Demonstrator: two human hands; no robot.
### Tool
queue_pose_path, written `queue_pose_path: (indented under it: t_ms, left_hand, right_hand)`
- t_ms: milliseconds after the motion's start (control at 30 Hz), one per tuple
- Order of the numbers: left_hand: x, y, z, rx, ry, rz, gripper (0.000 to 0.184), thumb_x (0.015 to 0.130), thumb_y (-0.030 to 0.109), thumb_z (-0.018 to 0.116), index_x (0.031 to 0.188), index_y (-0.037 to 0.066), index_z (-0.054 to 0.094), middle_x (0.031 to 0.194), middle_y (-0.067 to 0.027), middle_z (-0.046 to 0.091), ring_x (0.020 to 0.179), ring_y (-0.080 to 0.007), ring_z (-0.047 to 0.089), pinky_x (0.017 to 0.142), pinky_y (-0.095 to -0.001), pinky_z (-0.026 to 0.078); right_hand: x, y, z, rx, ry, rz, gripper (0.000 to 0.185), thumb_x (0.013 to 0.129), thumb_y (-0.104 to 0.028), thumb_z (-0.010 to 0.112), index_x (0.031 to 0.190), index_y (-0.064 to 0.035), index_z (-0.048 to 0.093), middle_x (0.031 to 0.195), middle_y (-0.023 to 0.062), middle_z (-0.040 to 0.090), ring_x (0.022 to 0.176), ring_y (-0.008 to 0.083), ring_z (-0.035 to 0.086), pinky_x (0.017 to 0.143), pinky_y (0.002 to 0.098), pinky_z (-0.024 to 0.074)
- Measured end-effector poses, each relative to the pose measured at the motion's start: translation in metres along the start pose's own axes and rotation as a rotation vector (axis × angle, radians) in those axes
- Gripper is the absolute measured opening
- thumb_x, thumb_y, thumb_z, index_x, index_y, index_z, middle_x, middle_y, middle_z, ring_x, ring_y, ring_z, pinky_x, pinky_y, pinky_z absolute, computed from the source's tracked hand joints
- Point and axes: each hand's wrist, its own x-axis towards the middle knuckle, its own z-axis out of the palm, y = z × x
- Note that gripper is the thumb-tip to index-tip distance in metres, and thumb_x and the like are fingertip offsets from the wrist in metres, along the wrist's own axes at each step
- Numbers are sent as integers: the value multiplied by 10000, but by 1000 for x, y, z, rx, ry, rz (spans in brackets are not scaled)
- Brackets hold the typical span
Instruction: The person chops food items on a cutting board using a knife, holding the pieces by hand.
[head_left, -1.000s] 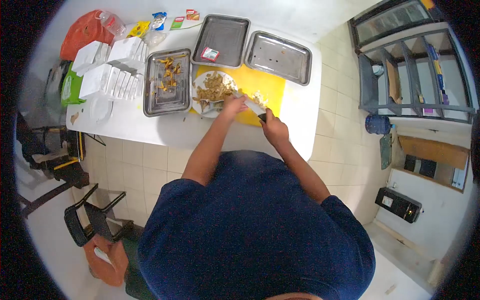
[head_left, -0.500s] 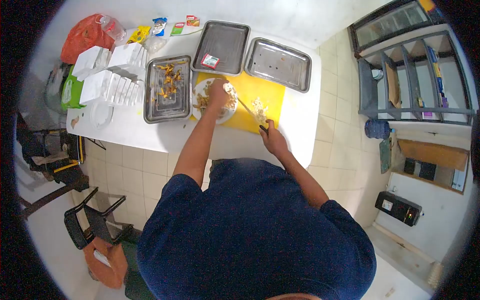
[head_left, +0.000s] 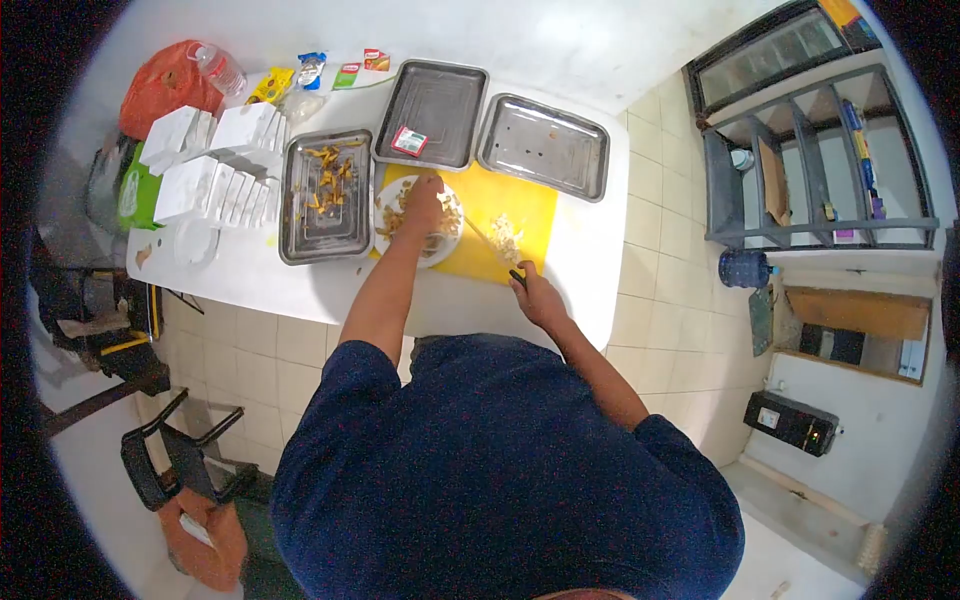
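Note:
My left hand [head_left: 424, 205] is over a white plate [head_left: 440, 250] of brown chopped pieces, its fingers too small and covered to make out. In my right hand [head_left: 538, 294] is the black handle of a knife [head_left: 486, 238], whose blade points up and left across the yellow cutting board [head_left: 480, 262]. Pale chopped bits [head_left: 505, 236] lie on the board beside the blade. Left of the plate, a metal tray [head_left: 293, 215] holds orange-brown strips [head_left: 330, 180].
Behind the board are a dark tray [head_left: 430, 105] with a small red packet [head_left: 409, 141] and a shiny tray [head_left: 560, 150]. White boxes [head_left: 190, 190], a green bag [head_left: 139, 190], a red bag [head_left: 160, 95] and a bottle [head_left: 218, 70] crowd the table's left side.
My left hand has left the knife blade and moved up and left over the plate. My right hand has kept the knife, now lower beside the pale bits. The whole view has shifted slightly.

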Motion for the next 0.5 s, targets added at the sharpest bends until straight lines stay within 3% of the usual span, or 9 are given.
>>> queue_pose_path:
  t_ms: [100,200,300,400,500]
  left_hand:
    - [-2,0,1,-88,137,19,284,633,1,607,900,82,552,864,-115,530,871,-301,536,761,-378,432]
    - [-19,37,-21,-458,61,-201,270,703,41,617,968,53,566,848,-81,572,771,-199,558,708,-309,450]
    - [-36,29,2,-1379,-72,-523,263,773,126,627,1011,24,578,907,-51,599,758,-108,544,671,-259,449]
    - [-53,35,4,-1195,-105,-640,270,807,166,606,1024,10,571,922,-34,604,767,-98,550,674,-238,446]
    - [-69,32,24,-1197,-63,-683,281,816,185,582,1052,32,567,833,-43,617,727,-109,571,646,-232,447]
  right_hand:
    - [0,-1,-1,32,36,-29,333,882,-295,494,1110,-75,392,840,258,602,772,419,593,656,508,469]
    - [1,1,-7,41,65,-109,302,879,-286,498,1061,-63,408,825,249,601,759,408,595,647,502,470]
    - [3,-5,-30,-73,-49,-132,254,878,-258,488,1001,-50,409,791,226,601,740,404,589,639,504,463]
    - [0,-10,-46,-101,-95,-108,251,883,-254,474,1001,-42,409,793,229,600,749,408,586,640,507,460]
    - [3,6,-31,-62,-149,-131,264,893,-268,455,1011,-36,414,843,240,602,794,422,582,674,510,458]
